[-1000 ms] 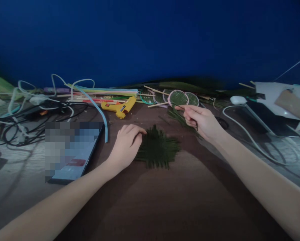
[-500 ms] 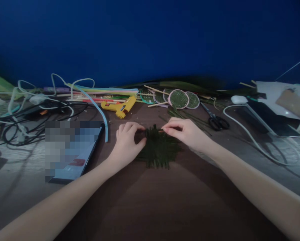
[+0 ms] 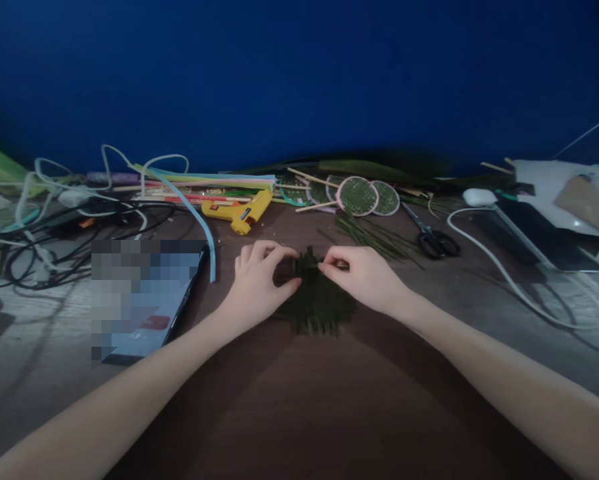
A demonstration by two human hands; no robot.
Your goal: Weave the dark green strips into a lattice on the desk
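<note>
**Pinching at the far edge of a green woven mat**

Head view. The woven mat (image 3: 317, 310), made of dark green strips with ragged ends all round, lies flat on the brown table (image 3: 304, 413).

The left hand (image 3: 259, 283) is at the mat's left far corner. Its fingers are curled over and its thumb is pressed to the mat's edge, closed on the weave.

The right hand (image 3: 364, 277) is at the mat's far edge, just right of the left hand. Thumb and forefinger are nipped together on the green material, the other fingers folded. Too dim to tell whether it holds a loose strip or the mat itself.

Beyond the mat:
- Loose green strips (image 3: 374, 237) lie to the right, near.
- Black scissors (image 3: 432, 237) are further right.
- Round woven discs (image 3: 358, 195) are further back.
- A yellow glue gun (image 3: 237, 213) lies to the left.

Left of the mat:
- A phone (image 3: 144, 300) lies flat, near.
- A tangle of cables (image 3: 54, 233) is well apart.

Right of the mat:
- A white cable (image 3: 504, 273) loops across the table, well apart.
</note>
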